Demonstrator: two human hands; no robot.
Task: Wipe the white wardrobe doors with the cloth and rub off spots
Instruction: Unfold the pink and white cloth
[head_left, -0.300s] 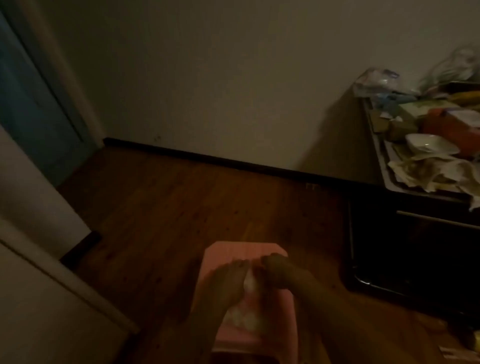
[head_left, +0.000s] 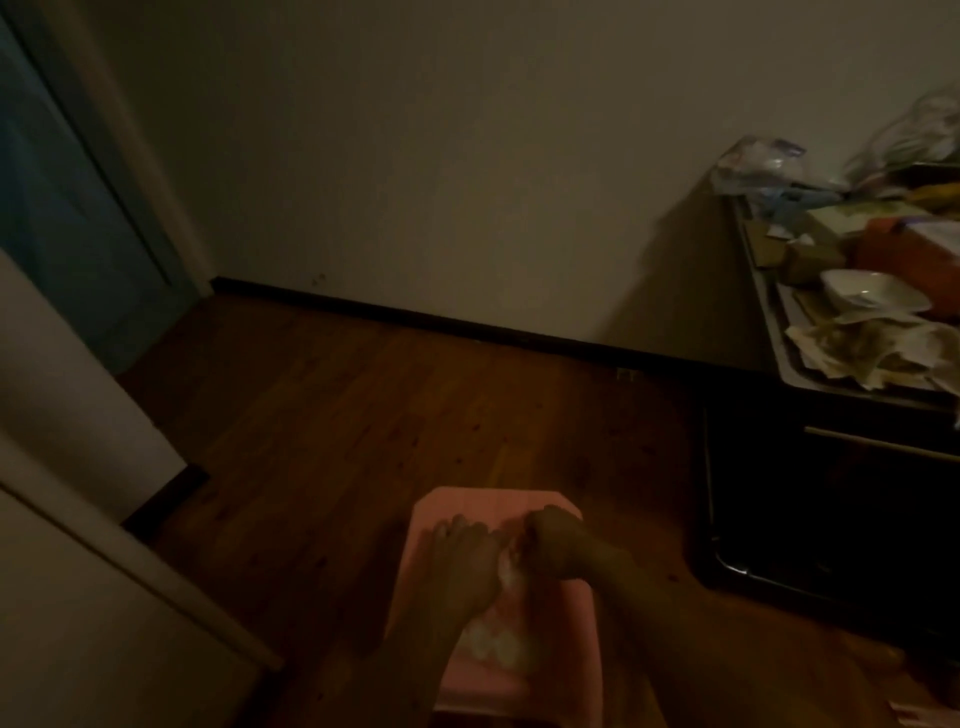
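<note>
Right hand (head_left: 551, 545): fingers curled, pinching the white cloth (head_left: 506, 567). Left hand (head_left: 462, 564): lies against the same cloth; its grip cannot be told in the dim light. Both hands are above a pink stool (head_left: 470, 503) on the wooden floor (head_left: 363, 415). White wardrobe door (head_left: 78, 613) at left; cluttered bench (head_left: 779, 343) at right.

Cloth (head_left: 505, 566): whitish, bunched, dim; over stool (head_left: 493, 501) middle; wardrobe doors (head_left: 62, 613): white, plain, upright, left edge.

Stool (head_left: 498, 506) between wardrobe (head_left: 78, 597) left, cabinet (head_left: 831, 493) right.
</note>
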